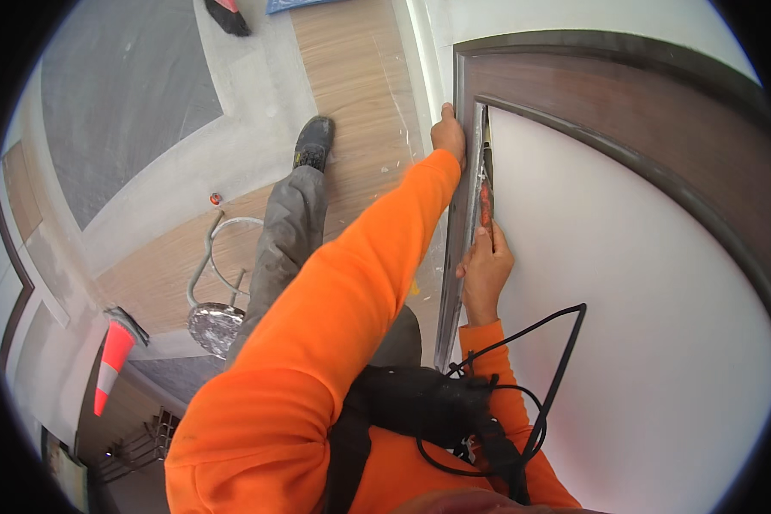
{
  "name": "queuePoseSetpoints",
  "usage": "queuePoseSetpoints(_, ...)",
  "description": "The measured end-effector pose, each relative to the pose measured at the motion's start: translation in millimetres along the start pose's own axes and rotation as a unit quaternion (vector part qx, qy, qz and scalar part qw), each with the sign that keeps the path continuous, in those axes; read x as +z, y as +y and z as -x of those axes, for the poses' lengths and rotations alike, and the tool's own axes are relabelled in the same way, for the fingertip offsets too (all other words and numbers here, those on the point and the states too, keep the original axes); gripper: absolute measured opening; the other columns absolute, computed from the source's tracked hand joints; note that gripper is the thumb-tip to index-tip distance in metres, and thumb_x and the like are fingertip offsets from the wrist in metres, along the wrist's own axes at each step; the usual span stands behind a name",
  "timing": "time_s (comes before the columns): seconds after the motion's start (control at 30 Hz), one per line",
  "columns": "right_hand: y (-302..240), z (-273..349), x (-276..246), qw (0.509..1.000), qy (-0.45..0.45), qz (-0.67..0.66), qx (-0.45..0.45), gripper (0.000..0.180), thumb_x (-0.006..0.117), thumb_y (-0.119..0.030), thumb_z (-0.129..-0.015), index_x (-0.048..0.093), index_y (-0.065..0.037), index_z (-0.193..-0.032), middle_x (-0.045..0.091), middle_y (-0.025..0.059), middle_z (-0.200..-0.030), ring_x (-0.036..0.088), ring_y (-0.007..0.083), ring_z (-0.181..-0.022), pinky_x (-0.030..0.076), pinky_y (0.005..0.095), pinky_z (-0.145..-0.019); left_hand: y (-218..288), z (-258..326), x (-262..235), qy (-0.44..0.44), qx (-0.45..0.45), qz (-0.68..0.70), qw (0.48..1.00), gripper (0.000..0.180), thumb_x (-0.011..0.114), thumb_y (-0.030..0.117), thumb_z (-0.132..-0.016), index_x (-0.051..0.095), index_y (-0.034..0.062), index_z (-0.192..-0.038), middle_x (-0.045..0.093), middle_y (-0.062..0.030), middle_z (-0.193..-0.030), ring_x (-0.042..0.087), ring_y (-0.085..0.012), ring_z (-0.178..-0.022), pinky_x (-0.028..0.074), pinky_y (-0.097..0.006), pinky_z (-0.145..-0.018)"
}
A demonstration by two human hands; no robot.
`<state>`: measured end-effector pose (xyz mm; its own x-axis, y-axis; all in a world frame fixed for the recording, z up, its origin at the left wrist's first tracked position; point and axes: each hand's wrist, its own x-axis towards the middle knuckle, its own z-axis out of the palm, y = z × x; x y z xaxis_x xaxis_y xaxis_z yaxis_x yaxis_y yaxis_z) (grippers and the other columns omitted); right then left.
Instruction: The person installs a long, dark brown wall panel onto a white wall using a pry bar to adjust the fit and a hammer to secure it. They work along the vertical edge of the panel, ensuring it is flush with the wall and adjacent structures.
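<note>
A dark brown frame (464, 184) with a metallic inner edge runs along my right side, with a white panel (625, 257) set inside it. My left hand (448, 137) grips the frame's outer edge, thumb pointing up; its other fingers are partly hidden. Lower down, my right hand (488, 261) is closed around a narrow hand tool with a worn red-and-dark handle (487, 206). The tool's far end lies in the narrow gap between frame and panel, so its exact kind cannot be made out.
A paint-spattered round stool (217, 329) lies left of my leg, near a small red round object (215, 199). Farther left is an orange-and-white traffic cone (114, 364). A broom head (229, 17) shows at the top. Black cables (565, 360) loop before my chest.
</note>
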<state>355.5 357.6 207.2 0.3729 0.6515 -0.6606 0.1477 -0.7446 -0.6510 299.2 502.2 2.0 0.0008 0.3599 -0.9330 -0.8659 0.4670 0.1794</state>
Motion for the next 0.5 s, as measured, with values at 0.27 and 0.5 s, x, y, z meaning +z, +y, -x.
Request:
queuePoseSetpoints(0.27, -1.7, -16.2, -17.7, 0.997, -0.038, 0.050, 0.036, 0.045, 0.054, -0.018, -0.102, 0.051, 0.002, -0.142, 0.040, -0.0049, -0.065, 0.040, 0.0035, -0.047, 0.042, 0.0240, -0.043, 1.8, 18.3, -2.9, 0.031, -0.001, -0.071, 0.997, 0.070, 0.052, 0.048, -0.095, 0.055, -0.0123, -0.131, 0.060, -0.0262, -0.131, 0.060, -0.0346, -0.113, 0.044, -0.041, -0.101)
queuePoseSetpoints(0.5, -8.9, -18.3, -5.7, 0.998, -0.003, -0.008, 0.067, 0.040, 0.051, -0.020, -0.102, 0.057, 0.000, -0.136, 0.035, -0.0057, -0.064, 0.033, 0.0048, -0.046, 0.039, 0.0240, -0.042, 6.8, -0.7, -1.9, 0.039, -0.036, -0.123, 0.991, 0.062, 0.054, 0.042, -0.090, 0.063, -0.0130, -0.117, 0.065, -0.0274, -0.119, 0.061, -0.0364, -0.109, 0.045, -0.042, -0.096)
